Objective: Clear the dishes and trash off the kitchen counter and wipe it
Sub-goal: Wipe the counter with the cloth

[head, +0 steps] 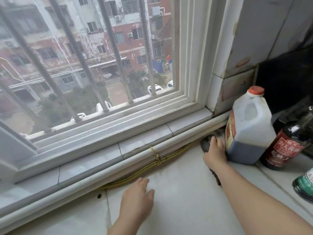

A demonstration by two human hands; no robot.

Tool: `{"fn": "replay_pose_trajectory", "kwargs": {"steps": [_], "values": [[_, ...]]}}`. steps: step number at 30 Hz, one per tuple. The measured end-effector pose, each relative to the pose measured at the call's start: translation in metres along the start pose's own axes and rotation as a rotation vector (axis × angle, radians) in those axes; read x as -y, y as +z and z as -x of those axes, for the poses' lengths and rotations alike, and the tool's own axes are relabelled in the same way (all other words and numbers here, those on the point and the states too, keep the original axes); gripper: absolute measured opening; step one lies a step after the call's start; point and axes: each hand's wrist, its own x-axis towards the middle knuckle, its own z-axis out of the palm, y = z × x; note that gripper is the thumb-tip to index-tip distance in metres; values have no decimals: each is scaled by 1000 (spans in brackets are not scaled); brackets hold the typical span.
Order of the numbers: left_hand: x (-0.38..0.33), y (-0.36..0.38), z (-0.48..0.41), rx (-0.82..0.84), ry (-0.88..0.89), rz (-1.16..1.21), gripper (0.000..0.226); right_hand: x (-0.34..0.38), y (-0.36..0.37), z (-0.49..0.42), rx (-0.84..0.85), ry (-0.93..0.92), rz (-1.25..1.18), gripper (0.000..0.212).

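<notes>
Two hands down on the pale counter (186, 204), both left of the white jug (249, 126). Right hand (215, 152) hard against the jug's lower left corner, fingers bent over and clamped on a dark cloth (205, 145), likely to scrub the grime beside the jug's base. Left hand (137, 196) well left of the jug and nearer, fingers loose and apart, holding nothing, laid flat as if for support while leaning in. Just right of the jug, a dark sauce bottle (288, 146); nearer again, a green bottle (304, 184), cut off at the edge. Behind the jug, counter hidden; part of the cloth lost under the wrist.
</notes>
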Motion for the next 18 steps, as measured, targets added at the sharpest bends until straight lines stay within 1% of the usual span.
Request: {"fn": "replay_pose_trajectory", "kwargs": {"steps": [2, 4, 7, 9, 10, 11, 13, 14, 16, 18], "values": [[1, 3, -2, 17, 0, -8, 51, 4, 6, 4, 17, -72, 101, 72], [6, 8, -1, 57, -16, -14, 50, 6, 17, 24, 14, -177, 133, 73], [9, 11, 2, 74, -26, 13, 45, 1, 34, 67, 62, -383, 118, 73], [8, 11, 4, 66, -12, 39, 44, -12, 35, 89, 81, -500, 27, 72], [9, 11, 4, 64, -12, 48, 44, -21, 30, 95, 54, -494, -44, 72], [10, 11, 5, 66, -16, 57, 44, -33, 24, 97, -21, -453, -113, 72], [13, 12, 8, 59, -28, 75, 45, -63, 9, 92, -247, -311, -190, 68], [13, 14, 11, 49, -33, 84, 45, -78, 1, 89, -330, -215, -182, 69], [14, 18, 16, 32, -49, 108, 44, -98, -12, 84, -386, -63, -134, 69], [13, 22, 22, 19, -42, 133, 42, -98, -17, 85, -343, 25, -54, 68]]}}
